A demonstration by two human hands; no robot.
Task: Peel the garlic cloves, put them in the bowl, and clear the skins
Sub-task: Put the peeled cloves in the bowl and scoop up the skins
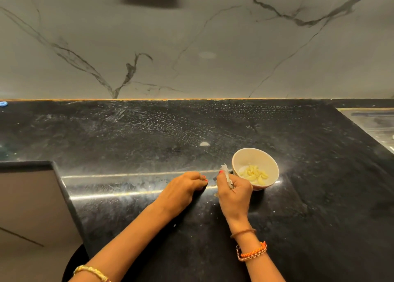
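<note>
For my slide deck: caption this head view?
Right hand grips garlic skins beside bowl of peeled cloves.

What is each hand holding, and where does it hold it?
The right hand grips a bunch of garlic skins around their lower part; the tops stick out. The left hand rests on the counter; nothing shows in its grip.

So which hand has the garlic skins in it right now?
The right hand, beside the bowl of peeled cloves: its fingers curl round a bunch of papery skins. The left hand holds nothing visible, fingertips down on the counter.
</note>
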